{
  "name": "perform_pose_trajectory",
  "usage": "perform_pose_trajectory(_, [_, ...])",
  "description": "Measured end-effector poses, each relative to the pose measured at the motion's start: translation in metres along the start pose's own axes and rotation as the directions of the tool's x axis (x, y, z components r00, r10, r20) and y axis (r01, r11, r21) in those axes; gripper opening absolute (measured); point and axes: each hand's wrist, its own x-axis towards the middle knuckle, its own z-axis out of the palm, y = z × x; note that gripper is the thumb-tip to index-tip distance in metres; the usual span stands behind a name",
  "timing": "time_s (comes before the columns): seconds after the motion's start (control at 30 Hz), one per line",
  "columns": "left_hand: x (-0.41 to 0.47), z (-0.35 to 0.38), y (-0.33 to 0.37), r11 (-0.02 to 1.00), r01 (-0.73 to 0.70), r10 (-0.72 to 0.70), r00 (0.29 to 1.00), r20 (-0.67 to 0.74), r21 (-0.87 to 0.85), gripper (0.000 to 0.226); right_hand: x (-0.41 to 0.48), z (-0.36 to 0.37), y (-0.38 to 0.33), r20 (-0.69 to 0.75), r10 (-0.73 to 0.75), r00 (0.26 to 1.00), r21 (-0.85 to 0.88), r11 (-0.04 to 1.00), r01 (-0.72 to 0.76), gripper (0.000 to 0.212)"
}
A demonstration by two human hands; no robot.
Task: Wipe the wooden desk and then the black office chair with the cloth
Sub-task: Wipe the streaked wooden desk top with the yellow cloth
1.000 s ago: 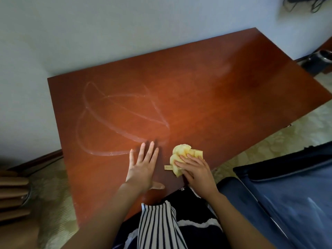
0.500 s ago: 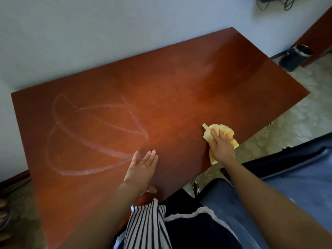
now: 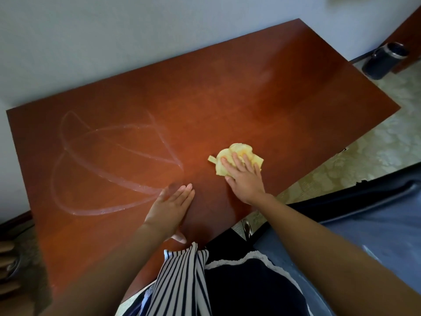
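— Grip first?
— Right hand (image 3: 245, 179) laid flat, fingers straight and a little spread, pressing down on a crumpled yellow cloth (image 3: 239, 148). No curl round it, just palm and fingers on top.

— And the cloth itself?
— Soft, bunched into loose folds, with a small tab poking out on its left. Lying on a glossy reddish-brown wooden desk (image 3: 250, 99), near the desk's front edge and right of its middle.

— Other hand?
— Left hand (image 3: 169, 207) flat on the desk too, fingers straight and close together, holding nothing. Near the front edge, left of the cloth and apart from it.

— Counted up?
— One cloth, two hands, one desk, one chair, one bin.

— Desk surface?
— Smooth, rectangular, polished to a soft sheen. Across the desk's left half, looping whitish streaks (image 3: 102, 210) in crossing arcs.

— Round the desk?
— Black office chair (image 3: 341, 202) off the desk's front right corner, smooth and padded, with a raised dark rim. Dark cylindrical bin (image 3: 382, 60) with a shiny lip past the desk's right end, on pale patterned floor (image 3: 364, 144). Plain pale wall (image 3: 114, 42) along the desk's far edge. Black-and-white striped fabric (image 3: 182, 281) just below the front edge.
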Motion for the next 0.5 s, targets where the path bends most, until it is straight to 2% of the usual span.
perform_pose_trajectory(0.1, [-0.001, 0.006, 0.003, 0.999, 0.015, -0.014, 1.000, -0.024, 0.029, 0.134, -0.024, 0.013, -0.009, -0.021, -0.125, 0.992, -0.049, 0.991, 0.124, 0.051])
perform_pose_trajectory(0.23, [-0.002, 0.009, 0.004, 0.998, 0.028, -0.026, 0.999, -0.038, 0.049, 0.136, -0.061, 0.027, -0.007, -0.063, -0.203, 0.977, -0.037, 0.979, 0.201, 0.046])
perform_pose_trajectory(0.37, [-0.001, 0.009, 0.005, 0.998, 0.019, -0.017, 0.999, -0.034, 0.059, 0.136, -0.089, 0.032, 0.020, -0.085, -0.187, 0.979, -0.023, 0.982, 0.186, 0.044])
perform_pose_trajectory(0.5, [-0.002, 0.008, 0.005, 0.998, 0.023, -0.021, 0.999, -0.033, 0.060, 0.136, -0.091, 0.017, 0.057, -0.096, -0.093, 0.991, 0.002, 0.996, 0.094, 0.048])
